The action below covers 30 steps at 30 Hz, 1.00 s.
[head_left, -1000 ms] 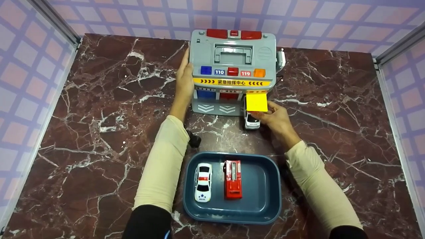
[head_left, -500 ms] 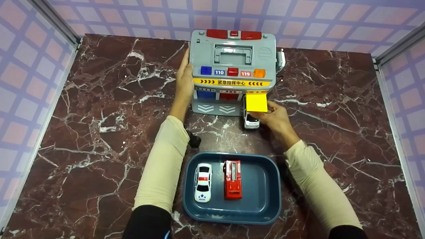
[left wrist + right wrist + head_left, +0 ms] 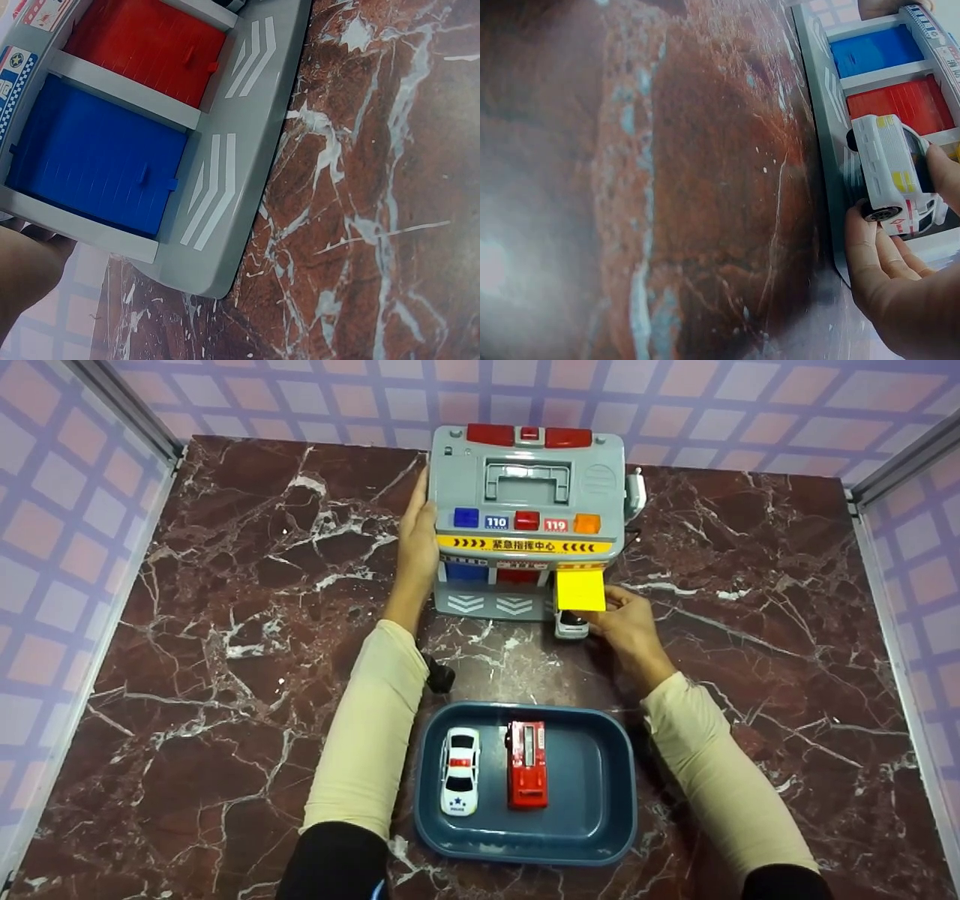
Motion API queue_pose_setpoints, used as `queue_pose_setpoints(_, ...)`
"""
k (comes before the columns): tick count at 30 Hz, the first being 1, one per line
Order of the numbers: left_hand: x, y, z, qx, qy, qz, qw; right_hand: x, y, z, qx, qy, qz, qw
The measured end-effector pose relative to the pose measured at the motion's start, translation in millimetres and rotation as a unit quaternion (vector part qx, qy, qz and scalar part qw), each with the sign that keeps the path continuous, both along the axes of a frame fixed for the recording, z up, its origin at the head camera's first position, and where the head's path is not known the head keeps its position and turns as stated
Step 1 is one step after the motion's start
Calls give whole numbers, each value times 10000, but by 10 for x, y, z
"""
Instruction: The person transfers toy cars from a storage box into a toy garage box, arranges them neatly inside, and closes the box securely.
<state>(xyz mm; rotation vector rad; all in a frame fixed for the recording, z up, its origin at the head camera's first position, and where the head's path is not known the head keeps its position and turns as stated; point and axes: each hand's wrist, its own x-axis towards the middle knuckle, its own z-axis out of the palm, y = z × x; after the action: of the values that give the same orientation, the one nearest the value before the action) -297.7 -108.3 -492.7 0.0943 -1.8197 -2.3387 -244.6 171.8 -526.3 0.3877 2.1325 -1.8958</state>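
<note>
A grey toy emergency station (image 3: 457,487) stands at the back, with blue (image 3: 97,157) and red doors (image 3: 150,56) down and a yellow door (image 3: 580,590) swung up over its right bay. My left hand (image 3: 417,544) lies along the station's left side, fingers reaching back; they are mostly hidden in the left wrist view. My right hand (image 3: 628,628) grips a white toy ambulance (image 3: 889,161), thumb on its windshield and fingers at its side. The ambulance's rear is under the yellow door, and its front end sticks out of the bay.
A dark blue tray (image 3: 616,787) sits nearest me, holding a white toy police car (image 3: 459,791) and a red toy fire truck (image 3: 528,780). Checkered panels (image 3: 315,397) wall in the marbled table (image 3: 225,660). A white handset-like part (image 3: 636,491) juts from the station's right side.
My right hand has pushed the ambulance backward, deeper into the right bay, so less of its front shows. The left hand and the tray stay put.
</note>
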Motion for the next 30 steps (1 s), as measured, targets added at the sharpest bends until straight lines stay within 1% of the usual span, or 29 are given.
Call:
queue_pose_setpoints(3,-5,-5,4,59,-30,-2,10000,-12,-13,11,78,-98,-21,9999)
queue_pose_setpoints(8,-3,-10,8,21,-43,-16,10000,-20,-35,23,103,-82,-93,9999)
queue_pose_setpoints(12,-6,-9,4,-91,65,-20,9999,-15,-46,31,93,-58,-127,9999)
queue_pose_setpoints(17,-16,0,-21,-203,226,47,9995,-17,-56,33,158,-34,-173,9997)
queue_pose_setpoints(23,-9,4,-19,-256,173,86,9995,-40,-65,25,304,152,-456,9984)
queue_pose_setpoints(26,-3,3,-15,-323,168,112,9993,-47,-67,21,385,206,-479,9979)
queue_pose_setpoints(30,-5,-7,-6,-272,110,77,9995,-58,-77,26,350,151,-476,9981)
